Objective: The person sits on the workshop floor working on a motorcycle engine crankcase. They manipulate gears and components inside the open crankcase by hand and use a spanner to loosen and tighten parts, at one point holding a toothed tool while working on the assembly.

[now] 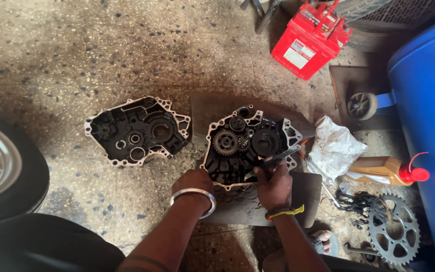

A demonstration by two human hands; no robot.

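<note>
Left hand point(193, 182) is gripping the lower edge of the geared crankcase half point(245, 146) on the floor mat point(305, 199), right hand point(274, 185) closing on pliers point(278, 156) inside it — gears still seated, cover half point(137, 131) already lying apart.

Engine case half point(245, 146): black, pale rim. Left of it, matching black cover point(137, 131). Upper right, red battery point(310, 38); right, white bag point(334, 146), amber bottle point(381, 170), red cap; blue drum point(426, 100).
</note>
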